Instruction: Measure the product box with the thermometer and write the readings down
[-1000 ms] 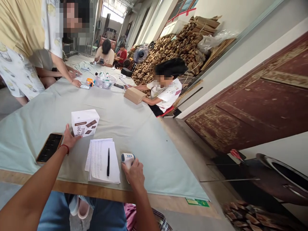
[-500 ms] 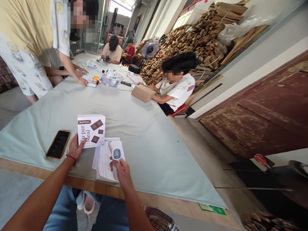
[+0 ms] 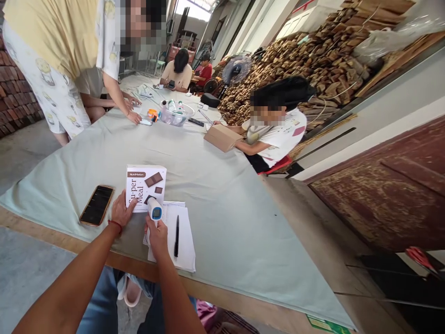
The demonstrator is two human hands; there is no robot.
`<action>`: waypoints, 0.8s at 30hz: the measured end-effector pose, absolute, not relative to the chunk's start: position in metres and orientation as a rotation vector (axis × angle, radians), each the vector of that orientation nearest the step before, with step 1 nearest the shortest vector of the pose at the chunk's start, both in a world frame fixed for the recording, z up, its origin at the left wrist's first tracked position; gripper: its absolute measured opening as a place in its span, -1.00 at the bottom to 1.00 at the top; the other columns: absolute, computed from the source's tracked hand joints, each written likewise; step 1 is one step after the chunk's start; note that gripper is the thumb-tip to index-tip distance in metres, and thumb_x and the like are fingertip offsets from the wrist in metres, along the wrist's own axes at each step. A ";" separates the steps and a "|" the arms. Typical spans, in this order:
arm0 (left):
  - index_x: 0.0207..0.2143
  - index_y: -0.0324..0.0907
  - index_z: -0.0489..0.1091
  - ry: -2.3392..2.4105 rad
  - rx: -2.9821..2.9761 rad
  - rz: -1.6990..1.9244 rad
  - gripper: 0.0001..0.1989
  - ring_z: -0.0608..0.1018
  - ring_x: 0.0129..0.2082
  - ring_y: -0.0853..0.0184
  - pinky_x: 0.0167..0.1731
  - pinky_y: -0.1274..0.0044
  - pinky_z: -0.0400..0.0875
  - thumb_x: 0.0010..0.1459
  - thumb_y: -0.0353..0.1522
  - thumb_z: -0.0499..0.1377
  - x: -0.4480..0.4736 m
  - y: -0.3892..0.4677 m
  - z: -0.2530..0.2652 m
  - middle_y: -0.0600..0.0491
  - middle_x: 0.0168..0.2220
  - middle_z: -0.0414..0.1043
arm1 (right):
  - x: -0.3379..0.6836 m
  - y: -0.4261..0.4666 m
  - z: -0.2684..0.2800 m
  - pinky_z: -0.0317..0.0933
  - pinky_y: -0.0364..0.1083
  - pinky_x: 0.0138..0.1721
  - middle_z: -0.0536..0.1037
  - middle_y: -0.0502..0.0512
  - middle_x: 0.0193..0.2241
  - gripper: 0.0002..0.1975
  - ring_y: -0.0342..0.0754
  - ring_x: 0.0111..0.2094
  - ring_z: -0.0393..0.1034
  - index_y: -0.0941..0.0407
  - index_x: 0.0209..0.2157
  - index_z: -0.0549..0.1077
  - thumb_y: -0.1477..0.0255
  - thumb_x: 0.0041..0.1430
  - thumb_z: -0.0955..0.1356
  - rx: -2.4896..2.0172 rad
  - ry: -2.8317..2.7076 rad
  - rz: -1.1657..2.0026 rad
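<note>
From where I stand, the work looks to be midway: the box is in hand and the tool is up against its front, while the pen lies unused. The left hand [image 3: 122,211] has the white box [image 3: 146,183] by its lower left corner, thumb on the printed face and fingers out of sight round the side; the box is upright near the close edge of the cloth-covered table [image 3: 229,199], though I can't tell whether its base touches the cloth. The right hand [image 3: 158,236] is wrapped around the handle of a white thermometer gun [image 3: 155,211], its little screen turned to the holder and its nose towards the box's lower right corner. Whether the two touch, or the trigger is pressed, I can't make out, and the screen is too small to read, so I can't say a reading is done. Nothing is being written: the black pen [image 3: 177,236] rests on the papers [image 3: 186,257] by the near edge, which seems to leave any noting down undone. A phone [image 3: 97,205] lies left of the box, towards the table's near left corner, touched by neither hand.
</note>
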State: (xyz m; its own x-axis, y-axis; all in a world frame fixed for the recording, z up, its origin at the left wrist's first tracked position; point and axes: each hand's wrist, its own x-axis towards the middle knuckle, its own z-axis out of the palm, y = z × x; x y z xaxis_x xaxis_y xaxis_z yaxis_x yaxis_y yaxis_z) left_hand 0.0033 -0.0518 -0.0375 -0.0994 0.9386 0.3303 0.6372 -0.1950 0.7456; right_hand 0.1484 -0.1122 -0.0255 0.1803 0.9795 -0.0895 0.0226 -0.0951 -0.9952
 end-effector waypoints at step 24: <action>-0.06 -0.18 0.29 1.698 1.834 1.229 -0.59 0.51 -0.20 0.15 -0.16 0.33 0.38 0.22 -0.07 -0.01 0.004 -0.055 -0.030 -0.07 -0.21 0.47 | 0.140 -0.113 -0.031 0.10 -0.11 -0.54 0.27 -0.07 -0.74 -0.57 -0.12 -0.63 0.18 0.05 -0.64 0.22 0.03 0.06 0.28 -1.403 -1.096 1.057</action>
State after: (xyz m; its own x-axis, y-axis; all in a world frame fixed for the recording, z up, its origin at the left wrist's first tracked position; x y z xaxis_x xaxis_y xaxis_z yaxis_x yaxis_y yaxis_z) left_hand 0.0045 -0.0554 -0.0302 -0.0974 0.9316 0.3503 0.6237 -0.2171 0.7509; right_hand 0.1403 -0.1128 -0.0312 0.2002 0.9786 -0.0474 0.0824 -0.0650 -0.9945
